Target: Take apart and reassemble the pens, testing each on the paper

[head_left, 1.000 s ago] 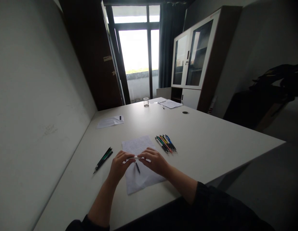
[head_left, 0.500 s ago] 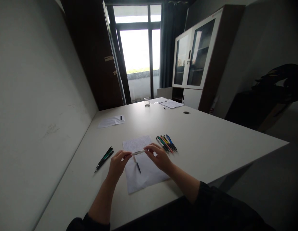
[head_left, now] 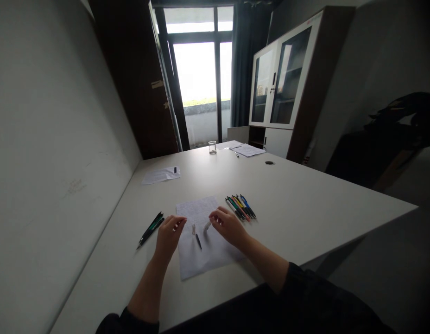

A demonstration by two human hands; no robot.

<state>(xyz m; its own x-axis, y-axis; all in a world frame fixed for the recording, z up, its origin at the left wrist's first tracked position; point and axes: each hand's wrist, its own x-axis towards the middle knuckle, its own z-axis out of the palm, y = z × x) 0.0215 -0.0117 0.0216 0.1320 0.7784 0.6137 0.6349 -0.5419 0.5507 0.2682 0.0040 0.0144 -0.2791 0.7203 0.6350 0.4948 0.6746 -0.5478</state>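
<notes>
My right hand [head_left: 229, 226] pinches a white pen barrel [head_left: 206, 227] near one end, so that it hangs tilted over the sheet of paper [head_left: 197, 266]. To its left, my left hand [head_left: 170, 234] has its thumb and fingertips closed together above the paper's left edge. Whether anything small is in that pinch cannot be made out. Between the hands lies a dark pen part [head_left: 199, 241] with a tapered tip, and a small pale piece [head_left: 193, 229] is at its upper end. Printed or written lines cover the upper part of the sheet.
A row of coloured pens [head_left: 241, 207] lies right of the paper, and dark green pens [head_left: 150, 230] lie to its left. Farther back on the white table [head_left: 305, 208] are a glass jar [head_left: 212, 148], papers [head_left: 249, 150] and another sheet [head_left: 159, 176]. A wall borders the left side.
My hands have moved apart. The white barrel, earlier held level between both hands, has left my left fingers and now slants downward from my right hand.
</notes>
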